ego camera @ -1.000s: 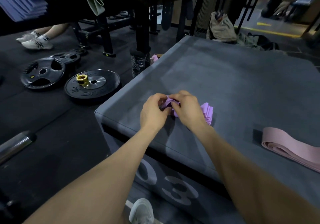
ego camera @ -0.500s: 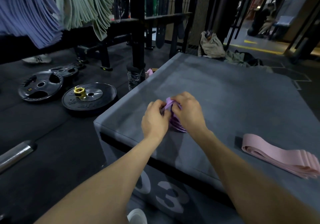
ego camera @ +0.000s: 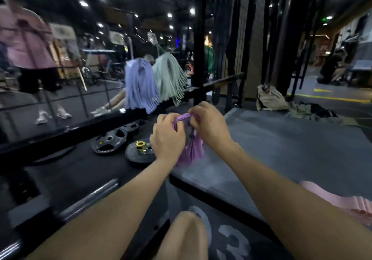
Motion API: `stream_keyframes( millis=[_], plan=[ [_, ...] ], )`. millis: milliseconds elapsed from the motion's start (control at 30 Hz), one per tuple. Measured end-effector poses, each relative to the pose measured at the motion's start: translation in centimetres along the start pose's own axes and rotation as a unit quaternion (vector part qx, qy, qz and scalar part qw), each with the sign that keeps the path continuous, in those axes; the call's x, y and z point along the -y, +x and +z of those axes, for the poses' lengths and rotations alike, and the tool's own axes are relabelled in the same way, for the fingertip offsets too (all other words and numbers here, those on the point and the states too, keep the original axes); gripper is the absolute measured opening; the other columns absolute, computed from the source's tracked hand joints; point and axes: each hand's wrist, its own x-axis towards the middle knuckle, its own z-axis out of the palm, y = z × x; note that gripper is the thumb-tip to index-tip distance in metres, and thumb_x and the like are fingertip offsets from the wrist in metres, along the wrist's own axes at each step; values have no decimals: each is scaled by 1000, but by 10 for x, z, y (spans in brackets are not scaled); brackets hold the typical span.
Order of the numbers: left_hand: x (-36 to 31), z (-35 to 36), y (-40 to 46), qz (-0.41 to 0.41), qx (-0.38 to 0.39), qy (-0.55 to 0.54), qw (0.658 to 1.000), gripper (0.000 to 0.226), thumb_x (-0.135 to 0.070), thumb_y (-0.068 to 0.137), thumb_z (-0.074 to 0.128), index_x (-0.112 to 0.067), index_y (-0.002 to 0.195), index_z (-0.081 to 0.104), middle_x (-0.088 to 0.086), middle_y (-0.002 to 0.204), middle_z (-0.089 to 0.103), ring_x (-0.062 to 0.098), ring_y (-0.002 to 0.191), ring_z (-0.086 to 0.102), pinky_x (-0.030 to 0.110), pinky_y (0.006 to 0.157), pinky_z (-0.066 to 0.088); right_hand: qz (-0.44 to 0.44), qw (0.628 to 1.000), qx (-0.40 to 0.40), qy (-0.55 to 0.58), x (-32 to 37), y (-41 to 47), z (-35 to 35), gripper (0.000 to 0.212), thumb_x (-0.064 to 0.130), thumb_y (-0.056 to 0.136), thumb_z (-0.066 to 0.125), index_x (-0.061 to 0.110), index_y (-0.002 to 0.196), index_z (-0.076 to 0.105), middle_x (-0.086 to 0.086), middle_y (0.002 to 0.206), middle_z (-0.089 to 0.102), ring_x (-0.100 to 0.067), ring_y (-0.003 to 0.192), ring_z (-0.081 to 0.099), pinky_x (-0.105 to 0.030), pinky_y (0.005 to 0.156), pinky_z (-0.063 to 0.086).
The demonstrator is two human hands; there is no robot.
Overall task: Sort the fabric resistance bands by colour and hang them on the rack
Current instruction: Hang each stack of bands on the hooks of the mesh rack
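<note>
A bunch of purple fabric bands (ego camera: pixel 191 151) hangs in the air above the near left corner of the grey padded box (ego camera: pixel 281 149). My left hand (ego camera: pixel 168 139) grips the bunch's top from the left, and my right hand (ego camera: pixel 209 126) pinches its top edge from the right. On the black rack bar (ego camera: pixel 221 81) behind hang a blue-violet bundle (ego camera: pixel 140 86) and a sage green bundle (ego camera: pixel 170 78), side by side. A pile of pink bands (ego camera: pixel 342 201) lies on the box at the right edge.
Black weight plates (ego camera: pixel 109 141), one with a yellow collar (ego camera: pixel 140 145), lie on the floor left of the box. A steel barbell (ego camera: pixel 84 201) runs along the lower left. A black upright post (ego camera: pixel 199 38) stands behind the rack bar. A person in pink (ego camera: pixel 26 44) stands far left.
Both hands have lifted the purple bands off the box top into the air. The view has tilted up, bringing the hung blue-violet and green bundles to the centre.
</note>
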Motion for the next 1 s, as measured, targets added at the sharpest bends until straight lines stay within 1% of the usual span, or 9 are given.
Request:
stream_keyframes(
  millis=[100,233,300,433,533,700,767,867,1000],
  plan=[
    [5,-47,5,53,-29,38,997,20,-23,91,50,-20,107,60,1,108,54,25,98,55,32,71,37,-35,999,-2,14,41,9,-5,16,6,81,52,0,86,66,-16,86,57,-34,84,54,-39,63,42],
    [9,-112,15,63,-44,84,994,9,-27,89,55,-25,96,60,-4,89,66,21,83,63,33,67,46,-60,998,6,31,83,18,-7,12,8,81,52,1,75,58,-13,76,51,-33,78,51,-39,63,38],
    [10,-143,19,86,-56,116,988,8,-26,88,57,-25,93,63,-2,85,68,21,82,64,35,68,49,-69,996,16,47,103,23,-6,15,10,85,51,2,73,55,-12,76,50,-30,75,49,-39,65,38],
    [11,-195,32,128,-90,201,967,9,-28,87,59,-25,92,66,0,82,70,25,81,65,32,62,47,-87,992,19,87,143,37,-3,18,12,88,49,2,86,64,-14,87,62,-27,83,56,-38,68,42],
    [8,-231,45,141,-115,238,954,10,-26,86,60,-24,93,68,1,83,70,26,79,64,32,63,44,-97,983,25,151,175,54,3,17,12,85,51,9,85,68,-10,81,66,-23,74,58,-36,63,43],
    [6,-285,72,175,-128,301,929,16,-23,93,55,-19,101,68,2,91,69,14,74,51,26,58,31,-124,975,10,186,224,82,14,15,16,88,56,11,86,70,-3,76,60,-17,71,52,-30,57,36],
    [10,-302,83,179,-145,317,920,18,-23,93,54,-18,102,69,5,92,70,21,77,57,26,58,32,-143,972,9,187,241,94,20,18,16,89,54,9,89,70,-4,81,60,-16,73,52,-26,58,36],
    [18,-320,98,175,-172,339,908,17,-24,91,56,-19,100,70,6,91,70,28,83,62,29,62,34,-167,970,1,178,262,109,28,21,15,90,51,9,95,70,-5,88,62,-16,80,52,-29,68,42],
    [29,-331,112,179,-178,368,895,15,-25,90,58,-19,96,71,7,88,69,31,84,61,31,62,36,-197,967,-4,163,275,123,34,20,16,91,53,8,98,70,-6,90,59,-16,81,49,-27,68,36]
  ],
)
